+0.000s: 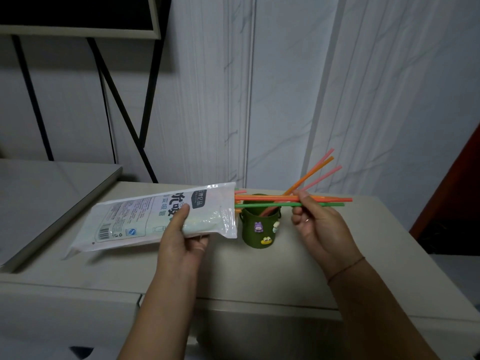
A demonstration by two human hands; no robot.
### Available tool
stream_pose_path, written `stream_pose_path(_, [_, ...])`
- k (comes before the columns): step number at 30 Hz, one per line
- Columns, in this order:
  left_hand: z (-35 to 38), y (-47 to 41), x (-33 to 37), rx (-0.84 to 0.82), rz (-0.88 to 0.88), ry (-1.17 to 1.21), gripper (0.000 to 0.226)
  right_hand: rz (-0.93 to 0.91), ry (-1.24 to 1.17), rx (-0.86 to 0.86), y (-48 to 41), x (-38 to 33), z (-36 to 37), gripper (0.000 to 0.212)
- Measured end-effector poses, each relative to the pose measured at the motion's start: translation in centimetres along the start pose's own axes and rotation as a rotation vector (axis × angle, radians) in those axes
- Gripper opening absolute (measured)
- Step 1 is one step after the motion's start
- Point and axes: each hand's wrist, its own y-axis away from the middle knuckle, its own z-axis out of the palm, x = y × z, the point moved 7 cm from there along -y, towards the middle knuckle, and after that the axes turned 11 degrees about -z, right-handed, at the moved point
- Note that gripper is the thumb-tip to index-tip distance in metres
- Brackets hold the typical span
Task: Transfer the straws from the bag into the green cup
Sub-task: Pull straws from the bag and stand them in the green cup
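My left hand (181, 237) grips a white plastic straw bag (145, 216), held nearly level above the countertop with its open mouth pointing right. Orange, red and green straws (272, 201) stick out of that mouth, running level over the green cup (259, 227). My right hand (315, 224) pinches these straws to the right of the cup. The cup is dark green with small cartoon stickers and stands on the counter between my hands. Several orange and pink straws (314, 172) lean out of the cup toward the upper right.
The beige countertop (259, 276) has a front edge below my forearms. A raised grey slab (52, 203) lies at the left. A black metal frame (124, 113) and marbled wall panels stand behind. A dark red panel (465, 165) is at the right.
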Motion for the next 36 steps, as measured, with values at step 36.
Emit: stream_pose_path(36, [-0.3, -0.3, 0.2, 0.007, 0.003, -0.018, 0.043, -0.193, 0.568, 0.014, -2.9, -0.7, -2.3, 0.011])
